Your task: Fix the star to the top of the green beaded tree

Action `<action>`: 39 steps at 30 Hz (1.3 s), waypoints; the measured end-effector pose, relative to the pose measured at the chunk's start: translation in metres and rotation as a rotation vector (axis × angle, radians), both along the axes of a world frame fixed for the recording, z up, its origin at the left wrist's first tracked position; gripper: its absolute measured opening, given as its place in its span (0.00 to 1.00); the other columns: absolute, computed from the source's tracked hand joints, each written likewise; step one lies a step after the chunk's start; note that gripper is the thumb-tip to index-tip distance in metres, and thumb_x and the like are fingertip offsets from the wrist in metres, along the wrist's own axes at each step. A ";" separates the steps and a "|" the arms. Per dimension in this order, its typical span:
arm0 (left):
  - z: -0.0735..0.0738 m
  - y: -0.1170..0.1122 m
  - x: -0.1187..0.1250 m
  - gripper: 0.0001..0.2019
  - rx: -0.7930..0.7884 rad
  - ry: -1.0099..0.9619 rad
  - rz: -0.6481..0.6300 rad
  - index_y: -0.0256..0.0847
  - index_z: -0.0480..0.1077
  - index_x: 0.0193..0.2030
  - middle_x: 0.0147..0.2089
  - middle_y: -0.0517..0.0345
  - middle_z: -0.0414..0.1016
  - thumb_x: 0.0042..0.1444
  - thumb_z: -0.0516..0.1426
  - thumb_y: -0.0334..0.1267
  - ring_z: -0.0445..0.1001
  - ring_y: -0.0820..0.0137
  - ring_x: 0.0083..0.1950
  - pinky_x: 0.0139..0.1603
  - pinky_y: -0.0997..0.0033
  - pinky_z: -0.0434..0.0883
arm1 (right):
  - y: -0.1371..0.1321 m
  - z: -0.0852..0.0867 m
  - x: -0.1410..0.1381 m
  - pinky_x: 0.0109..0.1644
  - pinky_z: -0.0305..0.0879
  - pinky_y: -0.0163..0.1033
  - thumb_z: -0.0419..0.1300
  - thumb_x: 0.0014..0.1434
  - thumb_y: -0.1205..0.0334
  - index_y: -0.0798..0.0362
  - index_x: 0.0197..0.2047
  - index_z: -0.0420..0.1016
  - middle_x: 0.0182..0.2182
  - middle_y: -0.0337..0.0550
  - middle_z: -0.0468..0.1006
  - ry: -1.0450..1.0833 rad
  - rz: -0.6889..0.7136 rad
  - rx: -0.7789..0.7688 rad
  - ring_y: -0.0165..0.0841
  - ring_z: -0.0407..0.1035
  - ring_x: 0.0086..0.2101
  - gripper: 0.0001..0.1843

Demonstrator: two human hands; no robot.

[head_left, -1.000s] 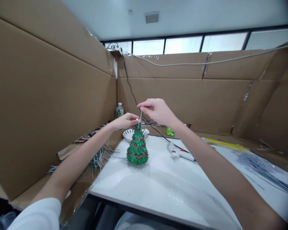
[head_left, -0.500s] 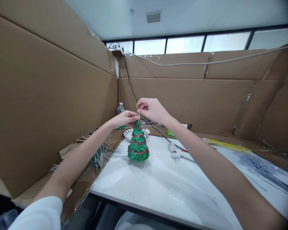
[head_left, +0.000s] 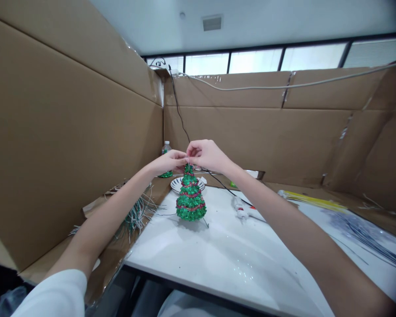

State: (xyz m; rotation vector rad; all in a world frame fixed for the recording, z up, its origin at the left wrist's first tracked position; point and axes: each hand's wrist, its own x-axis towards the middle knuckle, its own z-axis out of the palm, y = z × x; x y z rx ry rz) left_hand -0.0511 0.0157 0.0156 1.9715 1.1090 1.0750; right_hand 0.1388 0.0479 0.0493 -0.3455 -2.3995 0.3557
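Observation:
A small beaded Christmas tree (head_left: 190, 200), green with red bands, hangs or stands upright at the table's far left part; I cannot tell whether its base touches the surface. At its tip my left hand (head_left: 168, 161) is closed, pinching the top of the tree. My right hand (head_left: 207, 155) is closed too, its fingertips meeting the left ones just above the tip. A short bit of thin white strand (head_left: 188, 167) shows under the fingers; the rest of it is hidden by them. A thin dark wire (head_left: 207, 223) sticks out beneath the tree's base.
Behind the tree sits a striped plate (head_left: 176, 185), with a plastic bottle (head_left: 166, 147) farther back. A glue gun (head_left: 240, 209) lies to the right on the white table (head_left: 214, 255). Loose wires (head_left: 137, 215) pile at left; yellow strips (head_left: 313, 200) and dark wires (head_left: 379, 246) lie right. Cardboard walls (head_left: 251, 141) surround the table.
My right hand has come down and slightly left, against the left fingertips. Less of the white strand shows. The tree has risen slightly, and the dark wire under its base has come into sight.

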 end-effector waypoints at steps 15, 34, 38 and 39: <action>0.003 -0.002 -0.001 0.15 -0.003 0.011 0.019 0.33 0.74 0.43 0.40 0.49 0.76 0.57 0.58 0.44 0.73 0.75 0.37 0.39 0.76 0.70 | 0.000 0.006 0.000 0.29 0.63 0.35 0.59 0.49 0.65 0.58 0.32 0.79 0.22 0.43 0.76 -0.083 -0.060 -0.031 0.26 0.67 0.21 0.08; 0.000 0.005 -0.008 0.14 -0.039 -0.019 0.007 0.34 0.74 0.44 0.39 0.51 0.78 0.58 0.58 0.43 0.69 0.80 0.28 0.31 0.79 0.66 | 0.004 0.012 -0.006 0.27 0.60 0.36 0.59 0.47 0.65 0.58 0.30 0.81 0.20 0.43 0.74 -0.127 -0.126 0.095 0.26 0.64 0.21 0.10; 0.002 0.002 -0.007 0.14 -0.031 -0.025 0.010 0.34 0.74 0.43 0.42 0.50 0.77 0.58 0.58 0.44 0.69 0.80 0.29 0.30 0.80 0.65 | 0.007 0.016 -0.002 0.27 0.65 0.36 0.59 0.46 0.66 0.58 0.32 0.81 0.24 0.45 0.77 -0.182 -0.040 -0.034 0.28 0.69 0.23 0.11; 0.002 0.001 -0.007 0.15 -0.027 -0.028 0.008 0.34 0.74 0.42 0.41 0.51 0.77 0.59 0.57 0.45 0.69 0.81 0.29 0.30 0.80 0.65 | 0.008 0.017 -0.001 0.27 0.66 0.36 0.60 0.46 0.66 0.58 0.33 0.81 0.24 0.45 0.77 -0.189 -0.022 -0.062 0.29 0.69 0.24 0.11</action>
